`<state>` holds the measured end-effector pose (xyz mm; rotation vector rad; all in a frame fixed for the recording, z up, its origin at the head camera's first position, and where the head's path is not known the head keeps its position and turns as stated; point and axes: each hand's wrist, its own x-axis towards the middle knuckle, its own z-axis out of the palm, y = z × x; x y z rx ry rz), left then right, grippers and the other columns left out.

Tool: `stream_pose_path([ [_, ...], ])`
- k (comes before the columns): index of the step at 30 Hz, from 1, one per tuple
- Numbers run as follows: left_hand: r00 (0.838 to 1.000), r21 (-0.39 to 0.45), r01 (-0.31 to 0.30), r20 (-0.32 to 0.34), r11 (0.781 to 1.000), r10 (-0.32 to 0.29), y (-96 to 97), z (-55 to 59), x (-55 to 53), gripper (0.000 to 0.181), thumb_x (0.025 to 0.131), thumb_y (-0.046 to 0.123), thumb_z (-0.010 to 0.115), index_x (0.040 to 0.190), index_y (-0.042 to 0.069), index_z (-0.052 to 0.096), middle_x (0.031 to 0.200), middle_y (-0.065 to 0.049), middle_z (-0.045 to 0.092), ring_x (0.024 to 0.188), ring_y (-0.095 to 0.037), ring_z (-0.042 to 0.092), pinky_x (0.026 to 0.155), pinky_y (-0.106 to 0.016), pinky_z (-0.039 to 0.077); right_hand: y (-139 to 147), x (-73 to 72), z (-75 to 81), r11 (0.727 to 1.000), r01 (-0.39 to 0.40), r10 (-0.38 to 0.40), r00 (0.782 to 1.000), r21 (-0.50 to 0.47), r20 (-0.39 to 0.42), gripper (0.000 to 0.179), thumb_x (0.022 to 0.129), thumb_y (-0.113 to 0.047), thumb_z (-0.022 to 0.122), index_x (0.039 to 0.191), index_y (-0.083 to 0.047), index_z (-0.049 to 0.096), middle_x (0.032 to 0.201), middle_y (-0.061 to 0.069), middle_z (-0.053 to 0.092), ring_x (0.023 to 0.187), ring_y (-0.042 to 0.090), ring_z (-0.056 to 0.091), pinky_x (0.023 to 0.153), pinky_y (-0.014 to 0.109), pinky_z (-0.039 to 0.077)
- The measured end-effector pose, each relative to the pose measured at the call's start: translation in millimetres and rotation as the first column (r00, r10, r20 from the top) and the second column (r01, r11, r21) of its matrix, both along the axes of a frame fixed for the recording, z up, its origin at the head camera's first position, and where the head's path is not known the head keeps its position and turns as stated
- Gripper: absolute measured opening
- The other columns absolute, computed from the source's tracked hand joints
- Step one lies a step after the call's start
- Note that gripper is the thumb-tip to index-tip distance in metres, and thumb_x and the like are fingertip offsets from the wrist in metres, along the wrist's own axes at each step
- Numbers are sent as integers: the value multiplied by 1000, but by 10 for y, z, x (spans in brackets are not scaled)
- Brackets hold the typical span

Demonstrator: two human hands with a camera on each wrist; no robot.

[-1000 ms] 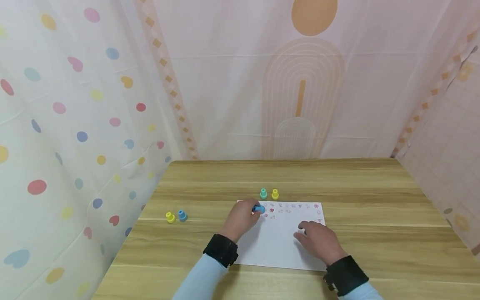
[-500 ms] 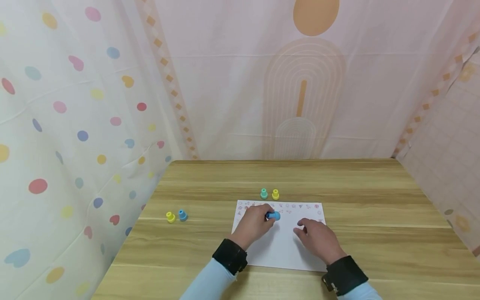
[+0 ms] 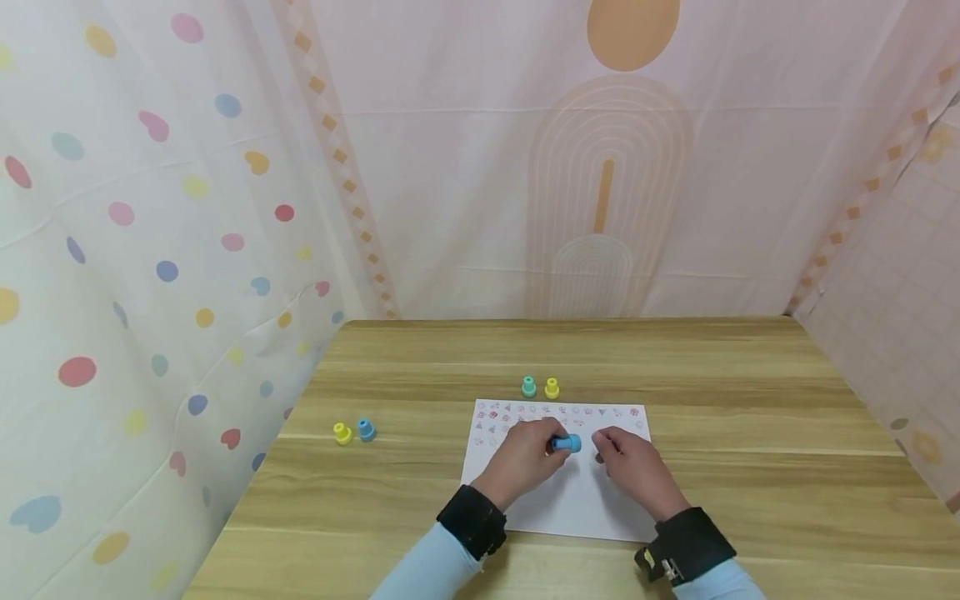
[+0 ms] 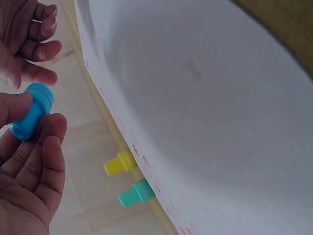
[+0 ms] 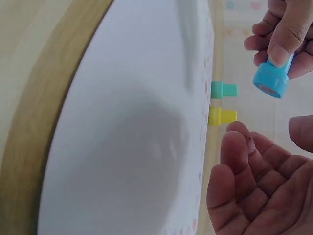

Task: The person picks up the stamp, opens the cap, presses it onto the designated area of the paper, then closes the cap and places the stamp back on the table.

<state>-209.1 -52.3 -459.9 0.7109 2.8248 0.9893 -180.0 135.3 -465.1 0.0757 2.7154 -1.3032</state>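
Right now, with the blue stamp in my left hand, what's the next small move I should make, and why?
Probably bring your right hand in to pinch the wide end of the blue stamp. Your left hand holds it above the paper with that end turned toward your right hand, which is close by, holding nothing and not yet touching it.

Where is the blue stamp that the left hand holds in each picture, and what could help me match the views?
Head: blue stamp right of centre, below the middle, in the left hand.
Left wrist: blue stamp near the left edge, around mid-height.
Right wrist: blue stamp at upper right.
Shared landmark: the green stamp beside a yellow stamp.
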Motion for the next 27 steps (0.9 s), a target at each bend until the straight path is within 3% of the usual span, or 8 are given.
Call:
stream_pose_path([
  [7, 997, 24, 69, -39, 997, -68, 74, -37, 55, 13, 91, 17, 74, 101, 11, 68, 87, 9, 65, 75, -4, 54, 72, -17, 49, -2, -6, 14, 981, 38, -25, 997, -189, 72, 45, 107, -38, 41, 120, -1, 63, 90, 6, 63, 76, 21, 57, 67, 32, 47],
  [12, 991, 19, 107, -84, 994, -105, 112, -68, 80, 13, 92, 17, 73, 104, 11, 68, 93, 9, 68, 80, 1, 58, 75, -16, 50, -20, -5, 8, 959, 29, -4, 996, -282, 90, 42, 108, -35, 39, 111, -1, 65, 86, 7, 61, 72, 21, 56, 64, 31, 46],
  [17, 986, 6, 108, -132, 994, -106, 133, -76, 95, 14, 93, 19, 72, 106, 12, 68, 98, 7, 70, 88, 1, 62, 79, -17, 51, -28, 17, 8, 945, 24, 9, 995, -326, 99, 40, 108, -32, 40, 100, -1, 65, 82, 7, 60, 67, 19, 54, 61, 30, 46],
  [27, 978, -15, 109, -176, 994, -110, 139, -86, 103, 14, 92, 18, 72, 104, 13, 68, 97, 7, 70, 86, 1, 62, 79, -16, 51, -19, 14, -22, 893, 22, 43, 990, -449, 133, 32, 109, -28, 39, 100, -2, 56, 82, 6, 51, 70, 18, 47, 61, 27, 40],
])
